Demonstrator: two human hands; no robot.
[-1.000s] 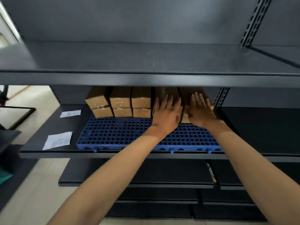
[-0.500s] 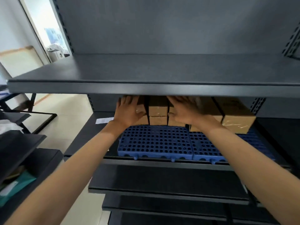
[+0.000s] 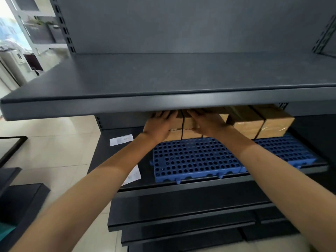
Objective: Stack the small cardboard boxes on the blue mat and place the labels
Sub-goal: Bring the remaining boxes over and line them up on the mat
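Where the small cardboard boxes (image 3: 189,132) stand in a row along the back of the blue mat (image 3: 196,159), one on another at the left end, both my hands lie flat against their fronts. My left hand (image 3: 160,125) covers the leftmost boxes, with its fingers stretched out and gripping nothing. My right hand (image 3: 209,122) presses the next boxes along, spread the same way and holding nothing. The fingertips of both hands are hidden under the edge of the upper shelf (image 3: 163,79).

Further right in the row, two taped boxes (image 3: 249,127) sit side by side, their fronts nearer to me than the ones I touch. The perforated mat rests on a dark metal shelf (image 3: 181,187).

Left of the mat, one white label (image 3: 121,140) lies on that shelf near the back. A second label (image 3: 134,174) lies near the mat's front corner, partly hidden by my left forearm. The print on both is too blurred to read. Pale floor tiles (image 3: 54,153) show beyond the shelf's left end.
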